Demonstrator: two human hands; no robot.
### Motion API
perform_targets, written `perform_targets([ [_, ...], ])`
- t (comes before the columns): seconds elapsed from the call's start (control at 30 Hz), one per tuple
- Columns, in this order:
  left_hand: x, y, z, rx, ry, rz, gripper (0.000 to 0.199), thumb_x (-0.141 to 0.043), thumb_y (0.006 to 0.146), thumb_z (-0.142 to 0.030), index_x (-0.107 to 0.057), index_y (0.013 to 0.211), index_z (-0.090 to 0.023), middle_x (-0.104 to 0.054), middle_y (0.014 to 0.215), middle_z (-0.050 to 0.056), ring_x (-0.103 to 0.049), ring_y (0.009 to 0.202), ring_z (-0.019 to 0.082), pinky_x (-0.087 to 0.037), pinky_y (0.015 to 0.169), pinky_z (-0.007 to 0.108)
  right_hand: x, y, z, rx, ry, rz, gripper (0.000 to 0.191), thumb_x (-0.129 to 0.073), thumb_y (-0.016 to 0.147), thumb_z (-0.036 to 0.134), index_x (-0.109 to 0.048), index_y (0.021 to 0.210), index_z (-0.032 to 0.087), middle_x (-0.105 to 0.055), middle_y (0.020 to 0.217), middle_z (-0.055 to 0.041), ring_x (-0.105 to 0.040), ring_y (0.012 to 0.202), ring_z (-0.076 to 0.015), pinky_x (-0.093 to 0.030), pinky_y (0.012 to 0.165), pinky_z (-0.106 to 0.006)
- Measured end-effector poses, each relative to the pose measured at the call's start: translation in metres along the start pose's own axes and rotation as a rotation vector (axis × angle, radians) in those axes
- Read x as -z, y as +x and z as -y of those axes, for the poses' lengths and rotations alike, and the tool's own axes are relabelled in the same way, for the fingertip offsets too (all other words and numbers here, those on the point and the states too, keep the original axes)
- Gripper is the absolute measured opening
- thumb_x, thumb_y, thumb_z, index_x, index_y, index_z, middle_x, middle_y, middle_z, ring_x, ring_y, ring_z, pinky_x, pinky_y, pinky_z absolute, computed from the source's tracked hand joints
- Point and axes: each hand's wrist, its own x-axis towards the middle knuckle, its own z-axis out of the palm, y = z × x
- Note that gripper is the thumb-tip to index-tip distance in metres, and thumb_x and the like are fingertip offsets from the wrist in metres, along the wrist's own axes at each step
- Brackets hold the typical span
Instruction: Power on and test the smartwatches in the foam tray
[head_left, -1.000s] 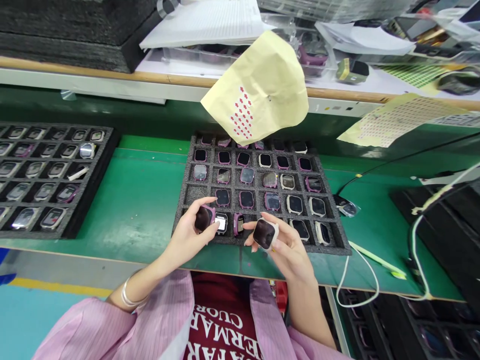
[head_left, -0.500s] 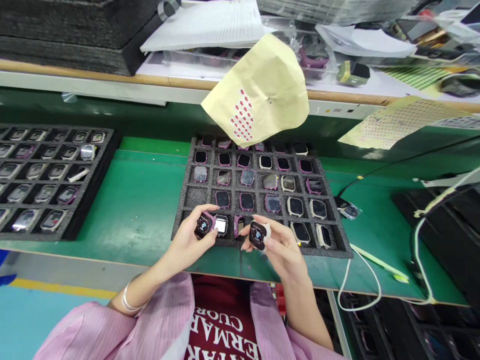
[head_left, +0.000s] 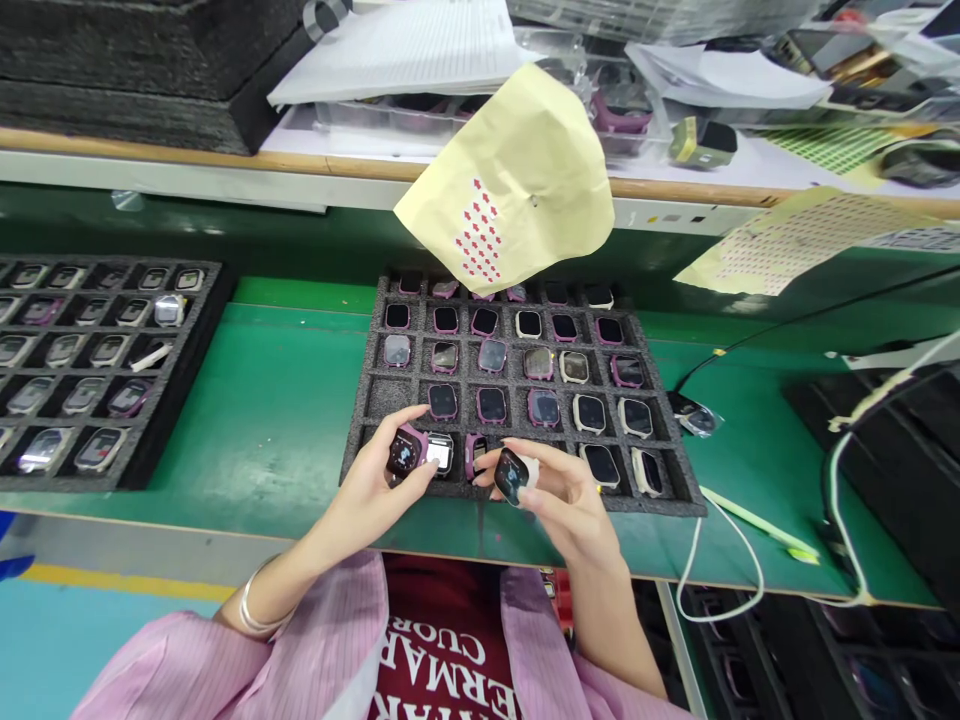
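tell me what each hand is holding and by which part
The left hand holds a purple-cased watch by its case edges; the right hand holds a white-cased watch, also by its case edges.

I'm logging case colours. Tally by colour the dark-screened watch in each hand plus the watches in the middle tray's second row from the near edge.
Purple: 4 (purple watch in the left hand, three purple row watches)
Pale: 3 (pale watch in the right hand, two pale row watches)
Total: 7

Over the front of the dark tray (head_left: 390, 397), I see the left hand (head_left: 373, 485) holding a purple watch (head_left: 406, 452), the right hand (head_left: 570, 497) a white watch (head_left: 511, 474).
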Motion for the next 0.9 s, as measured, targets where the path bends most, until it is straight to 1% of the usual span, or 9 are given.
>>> perform_targets([
  [0.07, -0.0009, 0.0015, -0.0001, 0.014, -0.015, -0.002, 0.049, -0.06, 0.084, -0.025, -0.046, 0.131, -0.024, -0.057, 0.088, -0.001, -0.056, 0.076, 0.014, -0.047, 0.074, 0.025, 0.0029, 0.0012, -0.0018, -0.001, 0.008, 0.026, 0.038, -0.077, 0.076, 0.023, -0.071, 0.113, 0.025, -0.074, 0.102, -0.0092, -0.072, 0.085, -0.0233, -0.057, 0.075, -0.035],
  [0.2, -0.0007, 0.0034, 0.002, 0.033, 0.043, -0.012, 0.044, -0.059, 0.081, -0.019, -0.052, 0.124, -0.023, -0.057, 0.088, -0.001, -0.054, 0.069, 0.013, -0.046, 0.069, 0.024, 0.0072, 0.0027, -0.005, 0.003, 0.0, 0.055, 0.037, -0.079, 0.075, 0.023, -0.072, 0.111, 0.025, -0.074, 0.1, -0.0091, -0.072, 0.082, -0.0235, -0.058, 0.077, -0.039],
  [0.27, -0.0003, 0.0041, 0.0039, 0.046, 0.058, -0.015, 0.044, -0.058, 0.08, -0.018, -0.053, 0.123, -0.023, -0.057, 0.089, 0.0, -0.054, 0.067, 0.012, -0.045, 0.066, 0.024, 0.0073, 0.0025, -0.005, 0.011, -0.018, 0.033, 0.036, -0.079, 0.075, 0.024, -0.071, 0.11, 0.025, -0.074, 0.101, -0.0092, -0.072, 0.083, -0.0238, -0.057, 0.079, -0.041],
  [0.37, 0.0001, 0.0051, 0.0055, 0.055, 0.015, -0.04, 0.047, -0.058, 0.081, -0.021, -0.049, 0.127, -0.023, -0.057, 0.089, 0.001, -0.055, 0.07, 0.014, -0.046, 0.067, 0.025, 0.0059, 0.0019, -0.0035, 0.026, -0.049, -0.027, 0.037, -0.079, 0.075, 0.023, -0.071, 0.111, 0.025, -0.074, 0.103, -0.0089, -0.071, 0.088, -0.0237, -0.056, 0.083, -0.041],
  [0.47, 0.001, 0.0062, 0.0059, 0.057, -0.001, -0.028, 0.043, -0.059, 0.079, -0.02, -0.052, 0.121, -0.021, -0.057, 0.084, 0.0, -0.055, 0.07, 0.014, -0.045, 0.066, 0.025, 0.0052, 0.0016, -0.0018, 0.015, -0.075, -0.062, 0.036, -0.078, 0.075, 0.022, -0.071, 0.11, 0.025, -0.074, 0.102, -0.0089, -0.071, 0.085, -0.0238, -0.056, 0.081, -0.04],
  [0.6, 0.0025, 0.0066, 0.0064, 0.057, -0.019, -0.033, 0.043, -0.06, 0.079, -0.02, -0.051, 0.121, -0.021, -0.058, 0.086, 0.001, -0.055, 0.07, 0.014, -0.045, 0.066, 0.026, 0.0052, 0.0006, -0.0002, 0.017, -0.061, -0.049, 0.037, -0.078, 0.075, 0.023, -0.071, 0.111, 0.025, -0.074, 0.101, -0.0091, -0.071, 0.084, -0.024, -0.056, 0.079, -0.039],
  [0.67, 0.0027, 0.0058, 0.0058, 0.056, -0.036, -0.039, 0.04, -0.06, 0.079, -0.019, -0.052, 0.118, -0.021, -0.057, 0.085, 0.0, -0.055, 0.069, 0.013, -0.046, 0.064, 0.025, 0.0049, -0.0003, 0.0009, 0.022, -0.055, -0.04, 0.035, -0.078, 0.076, 0.024, -0.071, 0.11, 0.025, -0.074, 0.1, -0.009, -0.071, 0.082, -0.0233, -0.056, 0.078, -0.038],
  [0.8, 0.0023, 0.0039, 0.0026, 0.08, -0.115, 0.002, 0.035, -0.059, 0.082, -0.019, -0.049, 0.116, -0.021, -0.053, 0.081, -0.002, -0.056, 0.063, 0.011, -0.049, 0.063, 0.024, 0.0035, -0.003, 0.0033, 0.031, -0.046, -0.029, 0.034, -0.076, 0.077, 0.023, -0.071, 0.111, 0.025, -0.074, 0.099, -0.0085, -0.071, 0.08, -0.0226, -0.055, 0.078, -0.038],
  [0.9, 0.0015, 0.004, 0.0014, 0.112, -0.144, 0.014, 0.035, -0.06, 0.082, -0.019, -0.049, 0.115, -0.021, -0.05, 0.075, -0.005, -0.055, 0.052, 0.009, -0.049, 0.054, 0.022, 0.0028, -0.0039, 0.0038, 0.028, -0.04, -0.007, 0.033, -0.075, 0.078, 0.024, -0.071, 0.111, 0.024, -0.074, 0.099, -0.0086, -0.071, 0.08, -0.0224, -0.055, 0.077, -0.036],
])
